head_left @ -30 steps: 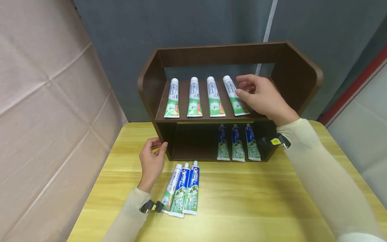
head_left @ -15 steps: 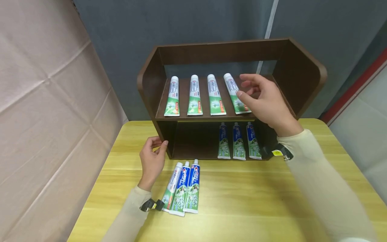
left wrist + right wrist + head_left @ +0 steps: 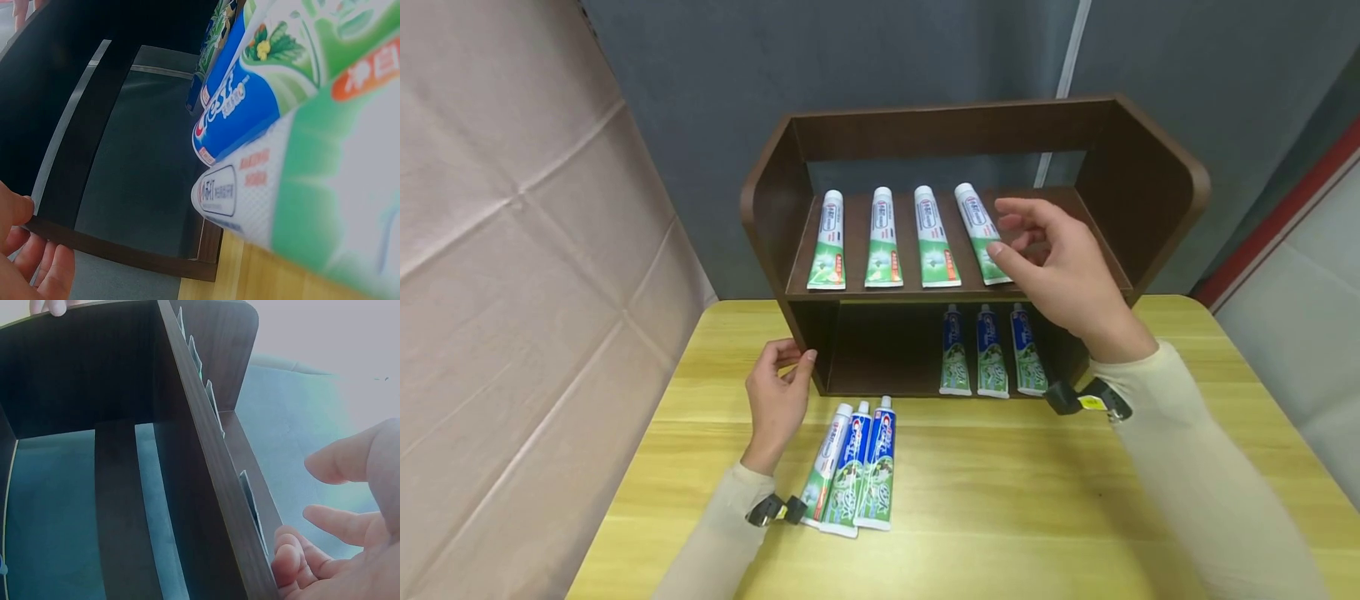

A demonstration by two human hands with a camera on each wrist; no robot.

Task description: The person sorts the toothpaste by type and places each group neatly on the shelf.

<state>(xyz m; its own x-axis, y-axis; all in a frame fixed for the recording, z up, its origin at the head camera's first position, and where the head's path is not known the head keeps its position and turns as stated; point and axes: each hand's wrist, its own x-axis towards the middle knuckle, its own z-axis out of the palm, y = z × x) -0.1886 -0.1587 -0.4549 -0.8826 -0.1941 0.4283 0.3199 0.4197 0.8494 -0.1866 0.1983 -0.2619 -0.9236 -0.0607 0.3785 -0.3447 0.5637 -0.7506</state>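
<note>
My left hand [image 3: 777, 392] pinches the left side panel of a dark brown two-tier shelf [image 3: 880, 135]; the left wrist view shows the thumb on one side of the panel and the fingers [image 3: 57, 272] on the other. Over the right part of the upper tier, my right hand [image 3: 1063, 271] holds nothing, its thumb and fingers apart. Its thumb tip overlaps the rightmost white-and-green toothpaste tube [image 3: 976, 212], which lies slightly slanted. Several like tubes, such as the leftmost toothpaste tube [image 3: 829, 242], lie in a row to its left, caps to the back.
Three blue-and-green toothpaste tubes [image 3: 991, 354] lie on the lower tier's right half. On the wooden table [image 3: 985, 483] before the shelf, a white-and-green tube [image 3: 826, 458] and two blue-and-green tubes [image 3: 875, 475] lie fanned together. A grey curtain [image 3: 700, 125] hangs behind.
My right hand has drawn slightly down and to the right from the rightmost upper tube. My left hand stays on the side panel, and the tubes lie as before.
</note>
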